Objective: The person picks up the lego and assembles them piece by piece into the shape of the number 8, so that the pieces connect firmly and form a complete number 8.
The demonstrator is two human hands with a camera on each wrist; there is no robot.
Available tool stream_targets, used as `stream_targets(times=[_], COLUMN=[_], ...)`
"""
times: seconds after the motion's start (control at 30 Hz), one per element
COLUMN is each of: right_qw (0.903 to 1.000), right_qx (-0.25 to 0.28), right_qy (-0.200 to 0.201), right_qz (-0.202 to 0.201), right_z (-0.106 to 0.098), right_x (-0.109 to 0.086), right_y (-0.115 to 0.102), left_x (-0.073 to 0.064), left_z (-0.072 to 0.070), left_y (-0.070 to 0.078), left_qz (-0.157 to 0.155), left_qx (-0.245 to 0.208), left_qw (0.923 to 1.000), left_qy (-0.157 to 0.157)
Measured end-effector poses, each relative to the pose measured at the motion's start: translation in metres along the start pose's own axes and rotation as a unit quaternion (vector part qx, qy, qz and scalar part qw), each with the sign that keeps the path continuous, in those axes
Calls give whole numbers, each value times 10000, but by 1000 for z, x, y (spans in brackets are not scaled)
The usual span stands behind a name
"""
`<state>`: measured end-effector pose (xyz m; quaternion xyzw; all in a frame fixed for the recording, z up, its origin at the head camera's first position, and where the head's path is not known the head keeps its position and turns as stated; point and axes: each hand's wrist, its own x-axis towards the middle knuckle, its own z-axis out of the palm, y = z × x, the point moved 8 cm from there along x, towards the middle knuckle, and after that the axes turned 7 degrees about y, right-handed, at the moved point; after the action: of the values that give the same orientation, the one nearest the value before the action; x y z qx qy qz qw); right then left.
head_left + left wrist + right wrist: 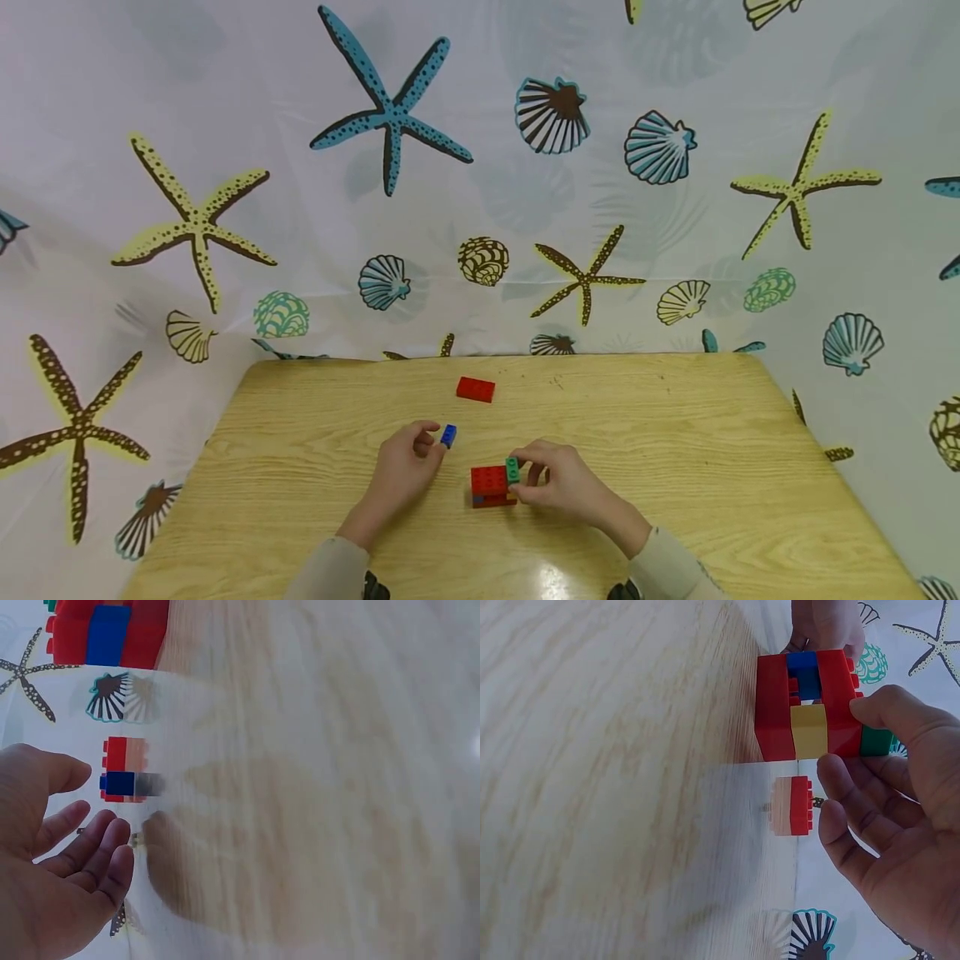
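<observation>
A stack of toy building bricks stands on the table: a red bottom brick (772,712), a blue brick (804,675) and a yellow brick (808,732) side by side above it, then a red top brick (488,480). At the stack's right end, a green two-stud brick (512,470) sits on top, pinched by my right hand (564,477) between thumb and fingers. My left hand (405,468), fingers loosely bent, is beside a small blue brick (448,436). The left wrist view shows this blue brick (120,783) beyond the fingertips, with nothing gripped.
A loose red brick (476,389) lies farther back on the wooden table (675,417). Behind the table's far edge hangs a white cloth (480,192) printed with starfish and shells; it continues down both sides.
</observation>
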<state>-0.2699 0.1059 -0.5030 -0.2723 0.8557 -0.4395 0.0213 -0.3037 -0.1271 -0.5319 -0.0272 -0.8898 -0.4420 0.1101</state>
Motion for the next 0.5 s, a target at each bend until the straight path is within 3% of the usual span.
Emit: stream_targets(times=[0.17,0.5], right_qw=[10000,9999], right_qx=[-30,14], right_qy=[-5,-18], right_qz=[53,129], right_z=[-1,-3], right_x=[0,0], right_y=[1,2], left_x=[7,19], left_z=[6,17], left_y=[-6,-13], left_qz=[-75,164], left_qx=[94,328], left_qw=[9998,9983], left_qy=[-144,-457])
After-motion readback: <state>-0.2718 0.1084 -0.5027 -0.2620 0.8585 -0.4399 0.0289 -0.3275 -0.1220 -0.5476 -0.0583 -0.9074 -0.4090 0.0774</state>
